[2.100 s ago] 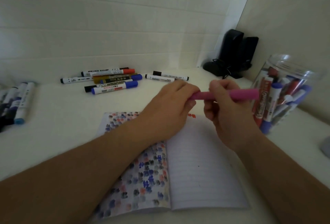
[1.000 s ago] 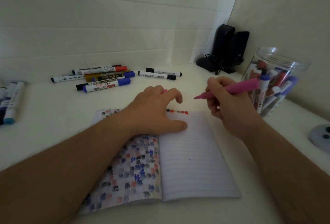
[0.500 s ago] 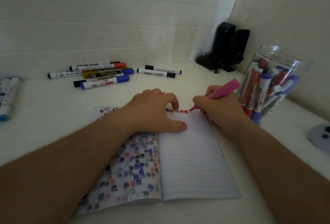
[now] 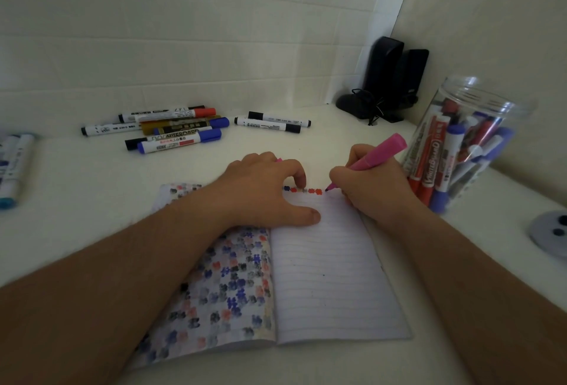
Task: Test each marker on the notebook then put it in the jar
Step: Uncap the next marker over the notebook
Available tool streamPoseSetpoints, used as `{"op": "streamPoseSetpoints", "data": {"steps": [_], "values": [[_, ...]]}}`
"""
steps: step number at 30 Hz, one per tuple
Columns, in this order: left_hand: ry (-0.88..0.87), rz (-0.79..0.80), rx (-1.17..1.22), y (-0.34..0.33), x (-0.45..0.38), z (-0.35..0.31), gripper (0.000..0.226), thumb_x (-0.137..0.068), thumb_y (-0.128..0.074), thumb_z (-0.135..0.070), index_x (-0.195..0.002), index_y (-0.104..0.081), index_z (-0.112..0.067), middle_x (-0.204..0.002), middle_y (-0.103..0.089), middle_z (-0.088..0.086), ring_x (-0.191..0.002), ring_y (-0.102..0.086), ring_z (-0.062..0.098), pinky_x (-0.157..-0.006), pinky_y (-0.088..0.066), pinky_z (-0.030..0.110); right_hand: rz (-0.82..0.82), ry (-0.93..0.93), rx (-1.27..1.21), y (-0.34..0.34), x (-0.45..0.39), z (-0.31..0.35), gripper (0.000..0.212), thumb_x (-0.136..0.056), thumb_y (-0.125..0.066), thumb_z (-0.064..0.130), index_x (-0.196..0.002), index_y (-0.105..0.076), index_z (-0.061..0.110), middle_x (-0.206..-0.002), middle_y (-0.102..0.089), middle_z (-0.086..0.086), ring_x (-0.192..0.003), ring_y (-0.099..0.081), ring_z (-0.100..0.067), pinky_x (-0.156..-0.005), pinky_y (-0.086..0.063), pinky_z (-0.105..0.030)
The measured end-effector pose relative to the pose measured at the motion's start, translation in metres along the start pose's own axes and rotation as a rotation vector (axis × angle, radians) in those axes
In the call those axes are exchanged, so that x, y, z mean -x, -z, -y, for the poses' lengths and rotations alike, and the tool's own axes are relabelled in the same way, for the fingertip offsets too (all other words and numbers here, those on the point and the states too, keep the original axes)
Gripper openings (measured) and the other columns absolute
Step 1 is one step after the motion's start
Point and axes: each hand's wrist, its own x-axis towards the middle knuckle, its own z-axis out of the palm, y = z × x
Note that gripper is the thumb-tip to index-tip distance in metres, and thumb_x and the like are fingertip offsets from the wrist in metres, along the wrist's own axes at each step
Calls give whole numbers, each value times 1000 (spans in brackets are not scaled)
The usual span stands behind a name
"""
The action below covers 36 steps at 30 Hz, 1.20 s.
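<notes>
**Pink marker brought to the page; test mark about to be made**

Setting: a white table (image 4: 76,188) in a corner formed by pale walls.

Nearest the camera, the notebook (image 4: 331,277) lies open, its left page covered with colour swatches and its right page lined and almost blank.

Change noted: two seconds ago both hands held the pink marker (image 4: 372,156) together above the notebook, apparently uncapping it. The hands have since parted. The left hand (image 4: 264,192) has come down onto the notebook near the spine, and the right hand (image 4: 368,189) has lowered the tip to the top line. I judge the test stroke is beginning; jarring this marker remains to be done.

Pose:
- Left hand: palm down, thumb flat on the right page, fingers curled. A sliver of pink shows behind the knuckles, probably the cap, held there.
- Right hand: fingers grip the marker in a writing hold, barrel tilted up and away to the right, tip at the right end of a short row of marks (image 4: 303,190).

Further back, the jar (image 4: 466,145) stands just right of the right hand, holding many markers. Loose markers (image 4: 171,128) lie near the far wall.
</notes>
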Motion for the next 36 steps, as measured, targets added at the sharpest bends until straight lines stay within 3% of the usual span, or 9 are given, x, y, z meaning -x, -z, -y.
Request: {"op": "streamPoseSetpoints", "data": {"steps": [4, 9, 13, 18, 23, 30, 33, 36], "values": [[-2, 4, 4, 0, 1, 0, 61, -70, -60, -88, -118, -48, -53, -113, -47, -11, -109, -45, 16, -99, -43, 42, 17, -37, -132, 1, 0, -4, 24, -80, -76, 15, -69, -55, 13, -60, -63, -8, -52, -59, -15, -56, -50, -34], [-5, -7, 7, 1, 2, -1, 60, -70, -60, -87, -119, -49, -52, -112, -47, -11, -109, -45, 16, -98, -42, 41, 32, -21, -60, 0, 2, -1, 23, -77, -77, 16, -73, -56, 6, -65, -64, -19, -56, -59, -17, -59, -54, -38], [-4, -4, 2, 1, 2, -2, 61, -71, -60, -87, -120, -49, -52, -114, -47, -10, -110, -45, 16, -99, -43, 41, 17, -22, -41, 0, 0, -1, 23, -71, -73, 20, -67, -50, 17, -61, -54, -8, -58, -54, -19, -59, -50, -39], [3, 6, 6, 1, 1, -2, 61, -70, -60, -87, -119, -48, -53, -115, -48, -11, -111, -44, 16, -99, -43, 42, 22, -33, -139, 1, 1, -4, 22, -82, -75, 13, -73, -55, 11, -60, -63, -7, -53, -59, -15, -56, -51, -33], [5, 6, 6, 2, 2, -2, 61, -70, -60, -87, -119, -49, -53, -116, -48, -10, -111, -45, 16, -99, -43, 42, 25, -17, -77, 0, 2, -2, 23, -79, -77, 15, -77, -57, 3, -66, -67, -16, -54, -61, -15, -62, -57, -41], [5, 15, 6, 2, 2, -2, 60, -70, -59, -88, -118, -48, -54, -115, -47, -11, -110, -44, 16, -99, -42, 41, 41, -33, -99, 1, 0, -4, 22, -77, -76, 13, -72, -55, 7, -62, -62, -16, -54, -59, -18, -60, -54, -38], [6, 8, 9, 1, 2, -2, 60, -69, -59, -88, -117, -48, -54, -115, -47, -11, -110, -44, 16, -99, -42, 42, 12, -30, -127, 1, 0, -6, 22, -81, -75, 13, -72, -55, 11, -60, -64, -9, -52, -60, -15, -57, -52, -34], [2, 11, 8, 1, 3, -1, 60, -69, -59, -88, -117, -48, -54, -113, -47, -11, -109, -45, 16, -97, -42, 41, 14, -25, -110, 0, 1, -6, 22, -81, -76, 15, -75, -57, 6, -64, -66, -13, -54, -62, -15, -60, -55, -39]]}}
